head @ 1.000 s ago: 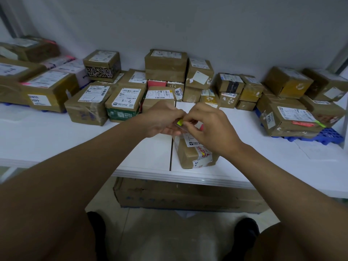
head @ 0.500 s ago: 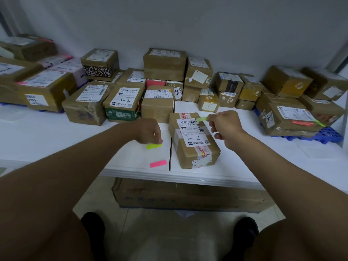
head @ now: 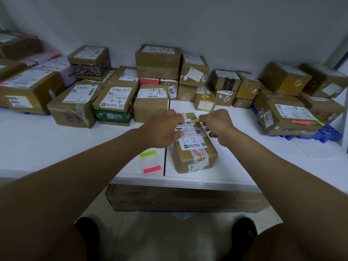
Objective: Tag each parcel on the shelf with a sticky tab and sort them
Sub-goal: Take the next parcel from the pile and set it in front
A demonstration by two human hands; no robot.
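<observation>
Right hand (head: pixel 216 125): pinching one end of a green sticky tab (head: pixel 194 120) between thumb and fingertips; free end held out leftward over the far part of the parcel (head: pixel 192 143), presumably to lay it flat on the white label. Whether the tab already touches the label cannot be told.

Left hand (head: pixel 165 129): fingers curled at the parcel's left far edge, resting on the label – probably steadying the box for the sticking; whether the fingers actually clasp the box or merely press cannot be told.

Parcel: brown carton, label marked "1-2", lying near the front edge of the shelf (head: pixel 75 147), just right of the seam between the two white boards, directly beneath both hands.

Tab sheet (head: pixel 150 162): clear backing with a yellow-green strip and a pink strip, lying flat just left of the seam, close to the front edge – within reach for the next tab.

Remaining parcels (head: pixel 114 106): stacked in rows along the back wall, left corner to right corner; a few already bearing pink or green tabs.

Judged stage: tag about to be applied; sorting of this carton not yet done.
</observation>
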